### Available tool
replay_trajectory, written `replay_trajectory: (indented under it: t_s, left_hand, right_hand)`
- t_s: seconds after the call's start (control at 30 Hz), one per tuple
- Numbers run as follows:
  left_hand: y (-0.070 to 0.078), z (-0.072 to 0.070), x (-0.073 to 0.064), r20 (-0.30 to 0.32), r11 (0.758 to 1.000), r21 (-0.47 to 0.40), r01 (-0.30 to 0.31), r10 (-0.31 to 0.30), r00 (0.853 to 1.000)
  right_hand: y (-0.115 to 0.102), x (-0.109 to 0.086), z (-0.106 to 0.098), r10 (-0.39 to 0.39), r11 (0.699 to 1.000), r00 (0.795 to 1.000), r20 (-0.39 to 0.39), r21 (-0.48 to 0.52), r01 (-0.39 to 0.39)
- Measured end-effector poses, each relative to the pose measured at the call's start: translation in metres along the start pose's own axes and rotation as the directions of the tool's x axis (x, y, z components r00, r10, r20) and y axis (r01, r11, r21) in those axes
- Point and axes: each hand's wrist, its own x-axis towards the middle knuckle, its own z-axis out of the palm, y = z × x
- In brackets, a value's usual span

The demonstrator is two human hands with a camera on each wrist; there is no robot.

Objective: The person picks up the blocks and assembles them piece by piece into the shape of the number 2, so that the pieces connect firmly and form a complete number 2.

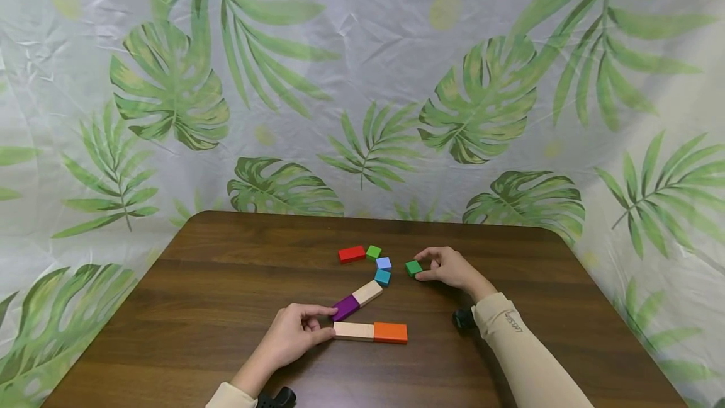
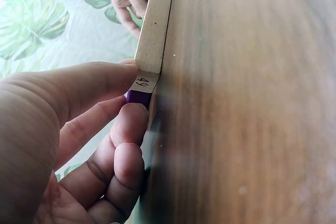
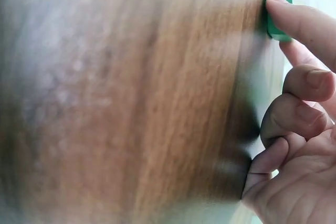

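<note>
My right hand pinches a dark green block between thumb and index finger, close over the table. Its other fingers are curled in the right wrist view. My left hand is at the corner where a purple block and a plain wooden block come together. The left index fingertip is at the purple block's end, the thumb at the wooden block's end, which bears the number 49. An orange block continues that wooden block to the right. A second plain block adjoins the purple one.
Beyond the second plain block, a teal block, a light blue block, a light green block and a red block continue the curving line on the brown wooden table. A leaf-patterned cloth hangs behind the table.
</note>
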Motion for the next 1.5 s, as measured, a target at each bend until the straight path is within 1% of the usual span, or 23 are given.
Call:
replay_trajectory:
  t_s: [0.27,0.57,0.87,1.17,1.3,1.5]
  left_hand:
    - [0.0008,-0.0004,0.0002,0.000,1.000,-0.005,-0.005,0.005,1.000]
    - [0.0014,0.0001,0.0007,0.000,1.000,0.004,-0.010,0.010,1.000]
    - [0.0015,-0.0008,0.0005,-0.001,1.000,0.002,0.009,-0.009,1.000]
    - [0.0022,-0.0001,0.0017,-0.004,1.000,-0.001,-0.010,0.010,1.000]
    - [0.0029,-0.0002,0.0023,-0.003,1.000,-0.006,-0.003,0.003,1.000]
    - [0.0010,0.0004,0.0010,-0.007,1.000,-0.012,0.004,-0.004,1.000]
  right_hand:
    - [-0.0004,0.0010,-0.0004,0.003,1.000,1.000,0.002,-0.012,-0.003]
    - [0.0019,0.0021,-0.0031,-0.026,0.999,0.999,0.031,-0.033,0.027]
    - [0.0043,0.0022,-0.0031,-0.033,0.998,0.998,0.047,-0.044,0.036]
    - [0.0062,0.0020,-0.0045,-0.039,0.999,0.999,0.037,-0.031,0.040]
    - [0.0046,0.0010,-0.0047,-0.036,0.999,0.999,0.031,-0.032,0.037]
    - [0.0032,0.0000,-0.0025,-0.042,0.998,0.998,0.044,-0.049,0.044]
